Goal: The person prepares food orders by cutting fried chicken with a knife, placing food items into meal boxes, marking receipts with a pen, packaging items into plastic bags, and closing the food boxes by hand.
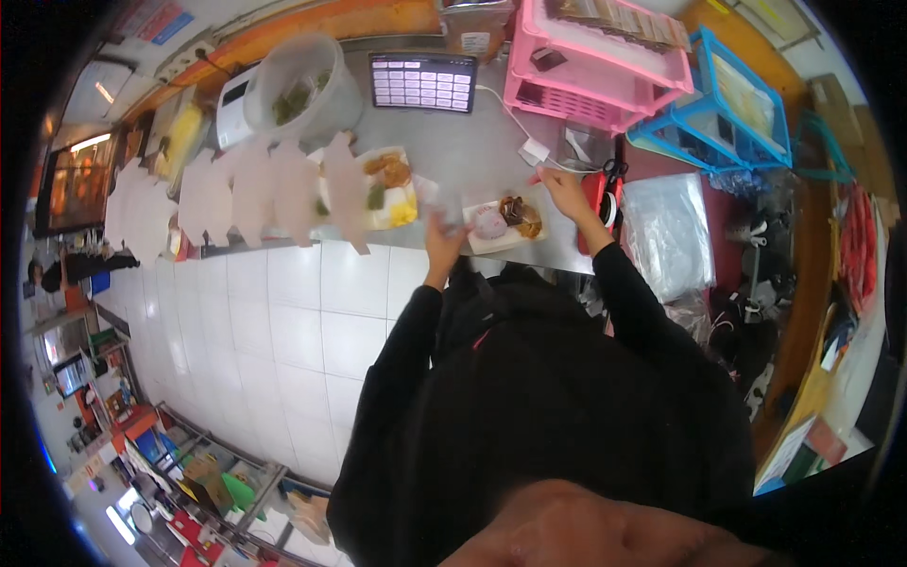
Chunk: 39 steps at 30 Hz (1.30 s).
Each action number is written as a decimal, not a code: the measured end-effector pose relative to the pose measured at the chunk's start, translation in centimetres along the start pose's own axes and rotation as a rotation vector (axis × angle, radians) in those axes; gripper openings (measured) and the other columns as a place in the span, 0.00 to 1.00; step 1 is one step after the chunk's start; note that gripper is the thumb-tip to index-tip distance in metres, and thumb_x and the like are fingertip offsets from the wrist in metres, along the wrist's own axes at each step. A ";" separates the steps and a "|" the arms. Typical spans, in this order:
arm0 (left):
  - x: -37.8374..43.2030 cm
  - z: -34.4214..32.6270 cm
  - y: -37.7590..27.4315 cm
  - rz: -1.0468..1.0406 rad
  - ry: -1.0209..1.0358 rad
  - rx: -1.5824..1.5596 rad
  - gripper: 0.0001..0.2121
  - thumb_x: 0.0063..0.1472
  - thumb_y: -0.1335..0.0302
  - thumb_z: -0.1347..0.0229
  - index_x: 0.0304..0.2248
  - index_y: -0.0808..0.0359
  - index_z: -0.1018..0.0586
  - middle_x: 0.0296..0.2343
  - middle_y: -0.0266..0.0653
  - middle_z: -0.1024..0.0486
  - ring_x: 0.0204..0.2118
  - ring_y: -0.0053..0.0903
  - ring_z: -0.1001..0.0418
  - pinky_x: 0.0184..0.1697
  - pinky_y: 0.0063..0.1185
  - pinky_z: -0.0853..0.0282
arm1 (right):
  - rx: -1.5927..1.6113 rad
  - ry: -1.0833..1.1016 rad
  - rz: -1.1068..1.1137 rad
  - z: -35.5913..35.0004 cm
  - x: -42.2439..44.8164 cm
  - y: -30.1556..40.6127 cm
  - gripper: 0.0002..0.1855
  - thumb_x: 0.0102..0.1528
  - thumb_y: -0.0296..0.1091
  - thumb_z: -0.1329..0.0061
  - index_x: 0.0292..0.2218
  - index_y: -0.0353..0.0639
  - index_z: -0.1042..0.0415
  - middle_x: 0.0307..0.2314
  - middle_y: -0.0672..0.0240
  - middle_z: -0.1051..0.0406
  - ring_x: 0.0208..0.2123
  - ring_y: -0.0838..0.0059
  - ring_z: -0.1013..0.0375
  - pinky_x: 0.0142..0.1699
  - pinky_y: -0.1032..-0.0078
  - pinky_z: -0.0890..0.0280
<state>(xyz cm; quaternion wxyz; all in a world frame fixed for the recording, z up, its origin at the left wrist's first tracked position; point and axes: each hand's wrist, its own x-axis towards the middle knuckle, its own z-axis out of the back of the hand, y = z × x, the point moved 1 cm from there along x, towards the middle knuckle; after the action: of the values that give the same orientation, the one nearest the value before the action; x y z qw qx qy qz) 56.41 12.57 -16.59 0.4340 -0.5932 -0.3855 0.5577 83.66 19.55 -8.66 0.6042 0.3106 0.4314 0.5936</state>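
Observation:
An open food box stands at the steel counter's front edge in front of me, holding a wrapped round portion and brown pieces of food. My left hand is at the box's left side, blurred; whether it grips anything is unclear. To the right, above the box, my right hand has its fingers closed around a small red or pink item. Farther left, another open box holds fried food, green leaves and something yellow. Several pale flat box sheets overlap along the counter, left of it.
A tablet and a clear tub of green leaves stand at the back. Pink and blue baskets are at the right back, near black-handled scissors, a red holder and clear plastic bags. Tiled floor lies lower left.

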 end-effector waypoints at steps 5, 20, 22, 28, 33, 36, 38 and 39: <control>0.3 -0.9 -6.5 -0.596 -0.157 0.628 0.33 0.52 0.67 0.46 0.55 0.70 0.45 0.47 0.56 0.36 0.51 0.47 0.40 0.55 0.34 0.49 | 0.366 0.107 -0.216 -0.7 -3.5 -3.3 0.19 0.56 0.43 0.58 0.25 0.35 0.28 0.31 0.58 0.27 0.34 0.72 0.30 0.43 0.77 0.38; 4.4 -0.3 -1.6 0.318 0.153 -0.001 0.15 0.56 0.65 0.48 0.33 0.73 0.24 0.25 0.37 0.26 0.25 0.19 0.29 0.28 0.16 0.33 | 0.498 -0.143 -0.513 -2.8 -8.9 -5.1 0.27 0.47 0.42 0.46 0.43 0.29 0.32 0.33 0.61 0.28 0.34 0.77 0.30 0.41 0.80 0.37; 4.4 -0.8 -3.3 0.395 0.171 0.022 0.15 0.56 0.65 0.48 0.32 0.72 0.24 0.24 0.38 0.26 0.24 0.20 0.29 0.28 0.16 0.33 | 0.316 -0.130 -0.603 -2.6 -9.3 -5.6 0.25 0.50 0.49 0.53 0.37 0.31 0.27 0.29 0.61 0.27 0.30 0.77 0.30 0.35 0.78 0.37; 4.6 -4.2 -5.1 0.407 0.375 0.280 0.14 0.58 0.65 0.53 0.34 0.70 0.25 0.26 0.40 0.27 0.27 0.25 0.28 0.29 0.19 0.33 | -0.223 -0.068 -0.137 -4.5 -9.7 -12.7 0.23 0.58 0.48 0.65 0.38 0.37 0.28 0.26 0.54 0.28 0.30 0.61 0.30 0.39 0.70 0.36; 4.5 -2.3 1.4 -0.363 0.350 1.153 0.19 0.61 0.67 0.59 0.47 0.71 0.34 0.39 0.49 0.31 0.44 0.35 0.35 0.42 0.29 0.37 | -0.302 -0.345 -0.589 -8.9 -9.5 -6.5 0.29 0.58 0.53 0.71 0.51 0.38 0.44 0.40 0.51 0.40 0.40 0.51 0.34 0.43 0.54 0.40; 5.0 -2.4 0.7 -0.235 0.289 0.712 0.20 0.63 0.67 0.63 0.50 0.71 0.39 0.49 0.59 0.44 0.54 0.46 0.47 0.54 0.33 0.48 | -0.340 -0.322 -0.523 -8.2 -9.8 -6.1 0.30 0.57 0.51 0.66 0.53 0.39 0.49 0.43 0.52 0.41 0.44 0.53 0.37 0.45 0.51 0.42; 5.8 -2.7 -2.1 -0.835 0.424 0.834 0.25 0.59 0.64 0.55 0.54 0.65 0.41 0.51 0.60 0.48 0.55 0.47 0.51 0.55 0.35 0.49 | -0.424 -0.394 -0.303 -6.6 -9.9 -5.0 0.40 0.49 0.52 0.53 0.57 0.45 0.54 0.49 0.52 0.47 0.52 0.53 0.46 0.50 0.49 0.47; 5.9 -3.4 -4.1 -0.837 0.438 0.830 0.25 0.59 0.64 0.55 0.54 0.65 0.41 0.51 0.60 0.48 0.55 0.47 0.51 0.55 0.35 0.49 | -0.423 -0.403 -0.314 -5.5 -10.2 -4.0 0.40 0.49 0.52 0.53 0.57 0.45 0.54 0.49 0.52 0.47 0.52 0.53 0.46 0.50 0.49 0.47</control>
<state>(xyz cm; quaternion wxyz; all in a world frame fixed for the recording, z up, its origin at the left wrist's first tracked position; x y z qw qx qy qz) 60.39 19.18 -14.69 0.8787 -0.2745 -0.2386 0.3091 81.31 8.38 -13.02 0.8126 0.2189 0.2130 0.4964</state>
